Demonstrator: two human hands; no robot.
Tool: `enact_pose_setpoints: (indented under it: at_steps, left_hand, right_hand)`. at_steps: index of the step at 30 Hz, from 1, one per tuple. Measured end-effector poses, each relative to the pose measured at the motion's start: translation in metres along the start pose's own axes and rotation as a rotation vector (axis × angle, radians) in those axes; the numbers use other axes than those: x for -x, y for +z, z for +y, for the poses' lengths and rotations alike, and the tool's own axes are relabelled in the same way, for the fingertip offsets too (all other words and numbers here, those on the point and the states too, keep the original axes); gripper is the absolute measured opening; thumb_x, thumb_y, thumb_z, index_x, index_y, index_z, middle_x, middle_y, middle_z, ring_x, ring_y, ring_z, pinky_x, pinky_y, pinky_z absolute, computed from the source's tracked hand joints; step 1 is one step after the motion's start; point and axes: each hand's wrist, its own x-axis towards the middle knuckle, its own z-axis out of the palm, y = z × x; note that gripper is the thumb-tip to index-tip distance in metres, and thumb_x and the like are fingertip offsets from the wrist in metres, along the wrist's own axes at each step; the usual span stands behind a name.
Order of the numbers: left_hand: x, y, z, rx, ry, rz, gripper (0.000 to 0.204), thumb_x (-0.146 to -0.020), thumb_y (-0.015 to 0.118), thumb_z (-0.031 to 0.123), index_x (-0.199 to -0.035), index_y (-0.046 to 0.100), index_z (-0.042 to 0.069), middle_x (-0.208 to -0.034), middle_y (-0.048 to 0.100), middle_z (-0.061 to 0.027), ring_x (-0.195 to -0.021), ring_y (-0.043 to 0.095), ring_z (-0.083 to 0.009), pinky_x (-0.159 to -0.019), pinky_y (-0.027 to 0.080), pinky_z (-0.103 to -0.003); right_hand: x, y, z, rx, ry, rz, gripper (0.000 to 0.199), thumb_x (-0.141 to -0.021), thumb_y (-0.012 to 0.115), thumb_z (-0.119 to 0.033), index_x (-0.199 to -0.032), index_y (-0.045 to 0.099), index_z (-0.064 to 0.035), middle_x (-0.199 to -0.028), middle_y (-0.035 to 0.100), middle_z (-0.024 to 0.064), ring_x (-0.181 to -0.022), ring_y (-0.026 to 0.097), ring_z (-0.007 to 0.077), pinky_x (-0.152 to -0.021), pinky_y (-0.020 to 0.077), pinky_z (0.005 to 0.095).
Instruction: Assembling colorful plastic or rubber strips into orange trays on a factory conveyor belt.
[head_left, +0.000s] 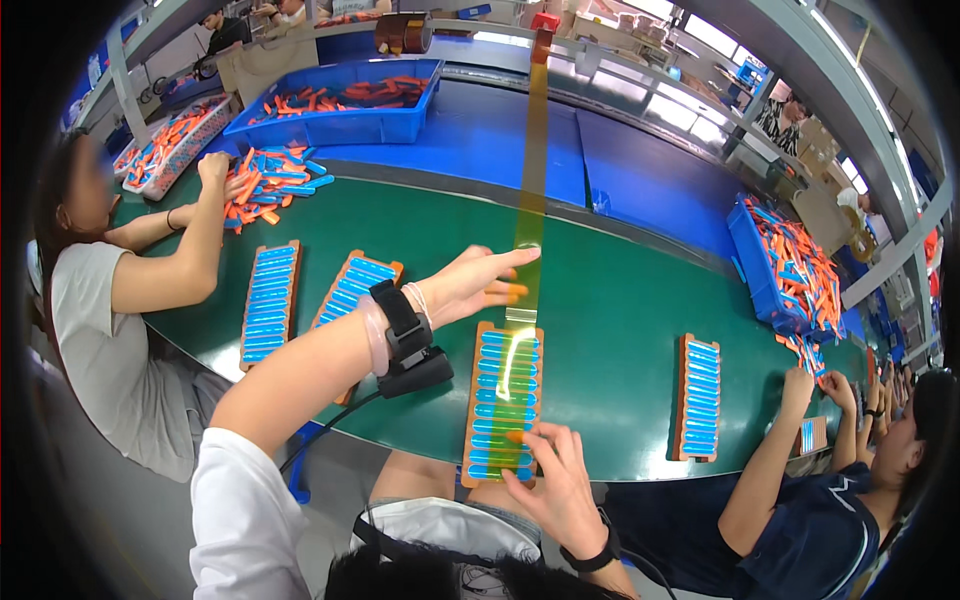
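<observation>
Left fingers (503, 262) gape at the tape (533, 190), right fingers (552, 442) gape over the tray's (541, 362) edge, beside bare table (615, 335).

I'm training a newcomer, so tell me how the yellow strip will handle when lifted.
The yellow strip is probably light and floppy, being see-through and apparently thin. Its glare over the orange tray suggests a smooth, possibly slippery surface.

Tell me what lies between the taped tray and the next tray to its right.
The head view shows green tabletop between them, with the right hand at the near end, partly over the taped tray.
</observation>
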Motion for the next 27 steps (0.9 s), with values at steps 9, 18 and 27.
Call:
enact_pose_setpoints:
  at_steps: [9,18,27]
  left_hand:
    - [0.006,0.01,0.006,-0.039,0.143,-0.184,0.029,-0.086,0.052,0.02,-0.097,0.052,-0.007,-0.098,0.059,-0.0184,-0.095,0.057,-0.0223,-0.085,0.045,-0.031]
    - [0.018,0.02,0.009,-0.255,0.24,-0.165,0.031,-0.087,0.051,0.023,-0.098,0.055,-0.006,-0.096,0.062,-0.0109,-0.089,0.054,-0.0106,-0.085,0.04,-0.026]
    - [0.014,0.021,-0.001,-0.23,0.219,-0.151,0.029,-0.087,0.05,0.022,-0.1,0.057,-0.004,-0.096,0.062,-0.0074,-0.086,0.053,-0.0085,-0.082,0.041,-0.025]
  right_hand:
    - [-0.005,-0.003,-0.006,0.032,0.159,0.071,0.072,-0.062,0.07,-0.007,-0.123,0.034,0.0037,-0.115,0.037,0.0174,-0.091,0.042,0.0313,-0.077,0.0401,0.037]
    - [-0.011,0.009,0.0,-0.061,0.296,0.049,0.084,-0.065,0.07,-0.009,-0.129,0.019,0.0079,-0.12,0.034,0.0241,-0.097,0.043,0.0336,-0.082,0.0404,0.0374]
    - [-0.035,0.006,-0.003,-0.037,0.423,-0.005,0.078,-0.07,0.066,-0.01,-0.127,0.018,0.0109,-0.114,0.038,0.0223,-0.093,0.049,0.0306,-0.072,0.047,0.0339]
